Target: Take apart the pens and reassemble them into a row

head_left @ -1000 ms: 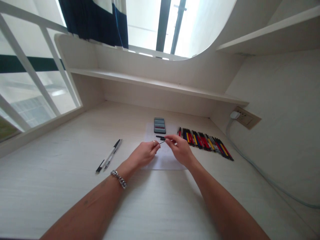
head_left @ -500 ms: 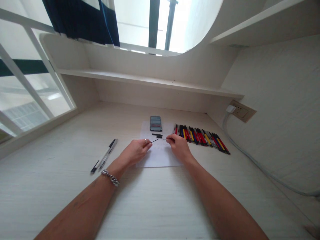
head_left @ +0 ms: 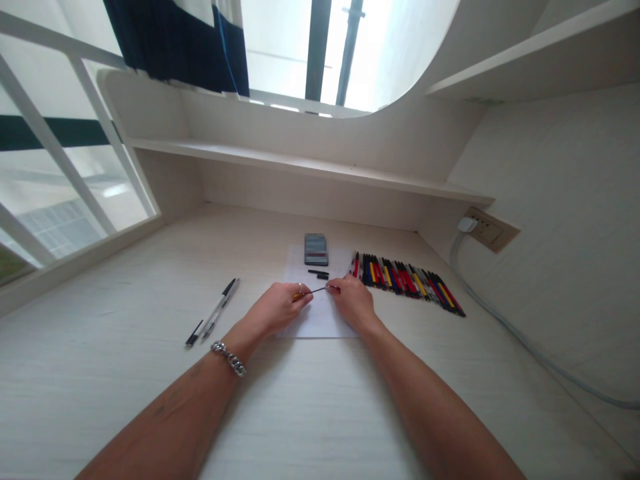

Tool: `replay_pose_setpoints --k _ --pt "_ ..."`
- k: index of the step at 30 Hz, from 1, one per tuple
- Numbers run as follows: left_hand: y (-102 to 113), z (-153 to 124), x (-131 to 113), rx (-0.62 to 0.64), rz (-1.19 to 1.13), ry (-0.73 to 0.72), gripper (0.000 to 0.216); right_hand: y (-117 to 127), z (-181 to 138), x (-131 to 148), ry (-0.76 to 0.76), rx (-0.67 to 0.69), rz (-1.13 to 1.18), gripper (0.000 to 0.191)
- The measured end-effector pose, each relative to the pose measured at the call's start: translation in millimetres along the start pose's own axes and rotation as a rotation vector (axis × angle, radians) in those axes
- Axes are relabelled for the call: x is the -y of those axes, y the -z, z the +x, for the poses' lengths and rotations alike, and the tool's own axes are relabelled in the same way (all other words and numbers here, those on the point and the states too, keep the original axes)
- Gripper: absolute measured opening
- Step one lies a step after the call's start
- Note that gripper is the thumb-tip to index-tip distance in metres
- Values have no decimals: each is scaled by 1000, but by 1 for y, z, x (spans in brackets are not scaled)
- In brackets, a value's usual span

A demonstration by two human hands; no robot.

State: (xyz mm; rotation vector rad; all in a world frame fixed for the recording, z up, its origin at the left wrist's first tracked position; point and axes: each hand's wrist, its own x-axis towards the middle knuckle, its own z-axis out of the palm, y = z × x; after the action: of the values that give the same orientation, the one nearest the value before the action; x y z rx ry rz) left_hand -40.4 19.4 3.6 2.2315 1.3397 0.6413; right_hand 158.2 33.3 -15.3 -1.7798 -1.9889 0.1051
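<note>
Above a white sheet of paper (head_left: 320, 323), my left hand (head_left: 283, 303) is closed in a pinch on a thin dark pen refill (head_left: 319, 290); a bit of yellow shows at its fingers. My right hand (head_left: 353, 301) pinches a small, thin, light pen part at the refill's far end. The two pieces meet between my fingertips, but the exact joint is too small to make out. Small black pen caps (head_left: 323, 277) lie on the paper just beyond my hands.
A dark phone-like device (head_left: 316, 249) lies at the paper's far edge. On the right is a row of several red, yellow, blue and black pens (head_left: 407, 280). Two clear pens with black parts (head_left: 220, 307) lie left. A cable (head_left: 493, 317) runs from the wall socket (head_left: 493, 230).
My hands have come closer together, and the refill's end now meets the light part in my right fingers, where a gap showed before. The whole view has shifted slightly.
</note>
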Motion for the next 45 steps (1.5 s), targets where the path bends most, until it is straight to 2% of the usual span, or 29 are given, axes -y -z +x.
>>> replay_pose_setpoints --k 2,5,8,12,17,24,31,38,43,45 --pt "0 -1 1 -6 7 -8 35 3 0 -2 27 -41 61 22" --pt "-1 -1 2 -8 10 -16 35 12 -3 -3 163 -113 232 24" --pt "-2 -1 2 1 9 -24 34 17 -9 -1 312 -74 328 23" --pt "-3 -2 1 24 3 -40 34 20 -16 5 374 -6 293 14" --pt "1 -3 0 8 -4 -24 34 29 -12 -4 324 -38 303 14" --pt "7 0 4 -69 2 17 38 36 -2 -33 115 -32 283 13" --pt "5 2 6 -54 46 -10 43 21 -7 -26 76 11 171 18" --pt "5 0 4 -84 -34 29 25 15 -7 -26 40 14 75 19" --pt "6 -1 4 -96 55 13 29 22 -11 -9 102 -95 304 21" --pt "7 -2 3 -101 86 -14 31 22 -14 2 74 -59 498 22"
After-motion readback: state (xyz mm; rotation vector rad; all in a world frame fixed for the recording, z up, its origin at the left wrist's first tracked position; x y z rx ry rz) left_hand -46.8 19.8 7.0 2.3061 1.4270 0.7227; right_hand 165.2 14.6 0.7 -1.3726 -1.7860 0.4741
